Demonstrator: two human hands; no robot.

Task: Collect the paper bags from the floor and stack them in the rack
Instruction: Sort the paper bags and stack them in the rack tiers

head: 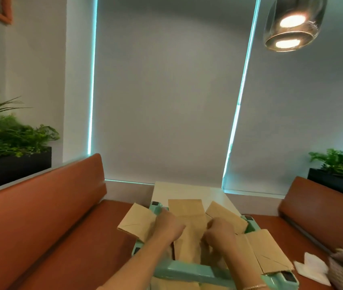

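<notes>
Grey roller blinds [166, 101] and rust-orange booth benches [40, 216] frame the spot where you are working, with a white table [187, 191] running away from you between the seats. On it sits the mint-green rack with a tubular frame [189, 274], and the flat brown kraft-paper bags [187, 208] are already in and around it — several lie fanned across the frame, one hangs over the left side [137, 222] and another droops over the right corner [269, 252]. Your left hand [169, 225] and right hand [218, 231] are both down in the middle of the pile with fingers curled in; they look pressed onto or pinched around the central bag, but the knuckles hide the fingertips, so I cannot tell how firm the hold is. Expect these bags to be very light, thin and floppy when held by one edge, though stiffer along their folded creases and glued bottoms. They will slide readily over one another and crease if squeezed, so take them flat — thumb on top, fingers under, near the folded bottom edge or along a long side — and square them by tapping the edges rather than pushing the faces. The overhanging ones seem likeliest to slip off if the pile is nudged.
</notes>
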